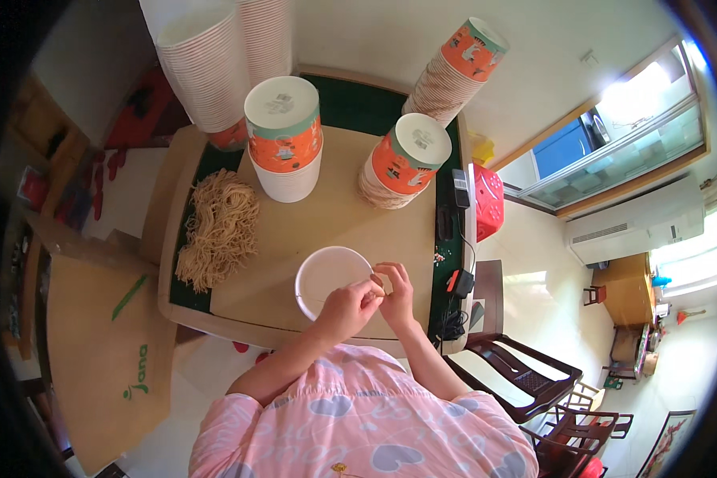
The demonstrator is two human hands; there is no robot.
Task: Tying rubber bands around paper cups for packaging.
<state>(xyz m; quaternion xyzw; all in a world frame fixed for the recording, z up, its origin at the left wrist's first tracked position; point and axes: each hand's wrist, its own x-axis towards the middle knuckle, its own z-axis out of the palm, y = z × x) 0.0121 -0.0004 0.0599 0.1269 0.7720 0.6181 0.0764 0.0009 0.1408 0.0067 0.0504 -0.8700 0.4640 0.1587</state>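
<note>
A white paper bucket (315,279) stands open end up at the near side of the table. At its right rim my left hand (346,309) and my right hand (397,295) meet, fingertips pinched together. Between them shows a bit of what looks like thin beige cord; the fingers hide most of it. A faint thin line crosses the inside of the bucket near its left wall. To the left lies a loose bundle of beige cords (217,231).
Upside-down stacks of orange-and-green printed buckets stand on the table, one centre left (284,143) and one at right (406,163). Taller bucket stacks (207,72) rise at the back left. A black adapter with cables (460,283) lies along the right edge. Dark wooden chairs (526,378) stand at right.
</note>
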